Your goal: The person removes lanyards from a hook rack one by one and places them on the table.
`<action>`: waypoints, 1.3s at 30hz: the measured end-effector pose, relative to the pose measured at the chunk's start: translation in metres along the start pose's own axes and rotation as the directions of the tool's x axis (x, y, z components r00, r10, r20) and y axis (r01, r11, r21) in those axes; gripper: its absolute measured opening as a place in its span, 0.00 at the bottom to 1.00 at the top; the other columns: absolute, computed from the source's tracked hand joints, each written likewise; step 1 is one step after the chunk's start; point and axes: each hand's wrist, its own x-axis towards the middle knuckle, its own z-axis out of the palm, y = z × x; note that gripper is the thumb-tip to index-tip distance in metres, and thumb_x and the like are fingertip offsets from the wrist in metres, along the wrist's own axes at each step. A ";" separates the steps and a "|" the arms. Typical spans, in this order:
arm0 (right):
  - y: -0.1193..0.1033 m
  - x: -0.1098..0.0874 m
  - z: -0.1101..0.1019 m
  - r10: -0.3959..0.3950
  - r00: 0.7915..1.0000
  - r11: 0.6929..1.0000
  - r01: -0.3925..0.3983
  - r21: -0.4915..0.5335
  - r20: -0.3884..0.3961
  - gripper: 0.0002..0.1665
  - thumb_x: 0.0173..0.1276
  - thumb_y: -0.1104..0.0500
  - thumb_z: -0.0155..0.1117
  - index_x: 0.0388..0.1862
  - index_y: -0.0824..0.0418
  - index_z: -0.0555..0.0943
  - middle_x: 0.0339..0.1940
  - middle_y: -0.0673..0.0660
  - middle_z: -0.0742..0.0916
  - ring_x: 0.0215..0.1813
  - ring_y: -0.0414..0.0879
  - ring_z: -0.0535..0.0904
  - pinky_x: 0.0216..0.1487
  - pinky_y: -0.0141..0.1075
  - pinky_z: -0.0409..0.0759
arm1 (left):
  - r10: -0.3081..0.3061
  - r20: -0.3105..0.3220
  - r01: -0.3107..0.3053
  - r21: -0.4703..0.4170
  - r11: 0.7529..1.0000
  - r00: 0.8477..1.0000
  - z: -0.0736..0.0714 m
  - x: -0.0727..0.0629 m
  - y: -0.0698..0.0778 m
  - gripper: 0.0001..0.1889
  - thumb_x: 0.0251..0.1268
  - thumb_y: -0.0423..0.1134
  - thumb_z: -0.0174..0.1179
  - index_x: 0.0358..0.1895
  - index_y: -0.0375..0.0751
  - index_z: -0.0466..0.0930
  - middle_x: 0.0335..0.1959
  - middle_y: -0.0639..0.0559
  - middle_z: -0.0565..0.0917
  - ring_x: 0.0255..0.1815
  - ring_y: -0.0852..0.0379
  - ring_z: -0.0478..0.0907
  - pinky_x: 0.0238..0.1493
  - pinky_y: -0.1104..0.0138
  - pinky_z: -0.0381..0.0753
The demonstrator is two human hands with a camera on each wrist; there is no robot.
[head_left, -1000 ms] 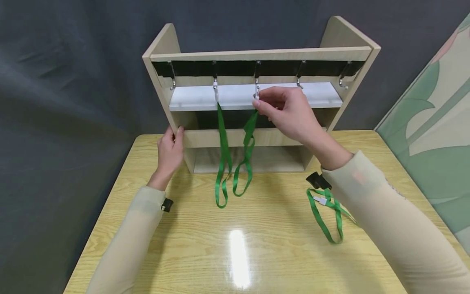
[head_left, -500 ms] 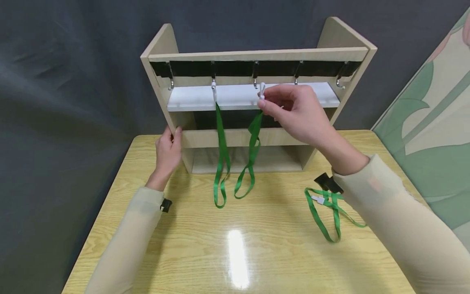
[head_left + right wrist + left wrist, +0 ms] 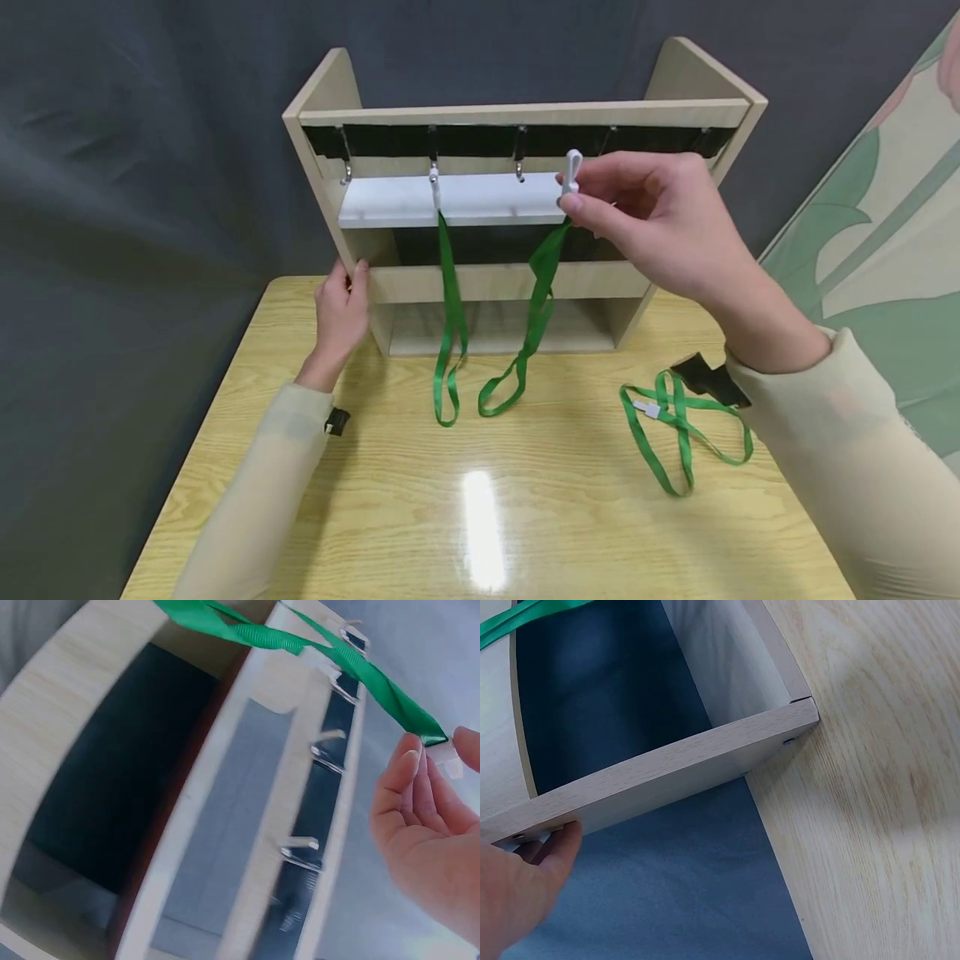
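In the head view, my right hand (image 3: 660, 217) pinches the white plastic clip (image 3: 572, 171) of a green lanyard (image 3: 542, 292) between thumb and fingertips, in front of the shelf. The lanyard's strap hangs down in a twisted loop. My left hand (image 3: 341, 312) holds the left side panel of the wooden shelf (image 3: 495, 283) low down, its thumb at the front edge. A second green lanyard (image 3: 450, 308) hangs by its white clip from a metal hook, left of the held one. The bare middle hook (image 3: 519, 171) is left of my right hand.
A third green lanyard (image 3: 684, 425) lies loosely looped on the wooden table (image 3: 375, 517), at the right. Metal hooks line a black strip (image 3: 480, 140) under the shelf's top rail. A dark curtain (image 3: 150, 167) stands behind, a leaf-patterned panel (image 3: 885, 225) at the right.
My right hand has drawn the lanyard's clip off the middle hook and moved it rightward and slightly up. The left hand stays at the side panel.
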 end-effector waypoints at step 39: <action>-0.010 -0.027 -0.045 -0.103 0.994 0.995 0.103 0.006 -0.031 0.11 0.58 0.74 0.67 0.42 0.74 0.83 0.33 0.69 0.84 0.28 0.46 0.81 0.27 0.27 0.73 | 0.008 -0.004 -0.008 -0.001 1.000 1.000 -0.004 -0.003 0.001 0.21 0.75 0.48 0.44 0.46 0.30 0.75 0.37 0.37 0.82 0.37 0.48 0.79 0.33 0.56 0.76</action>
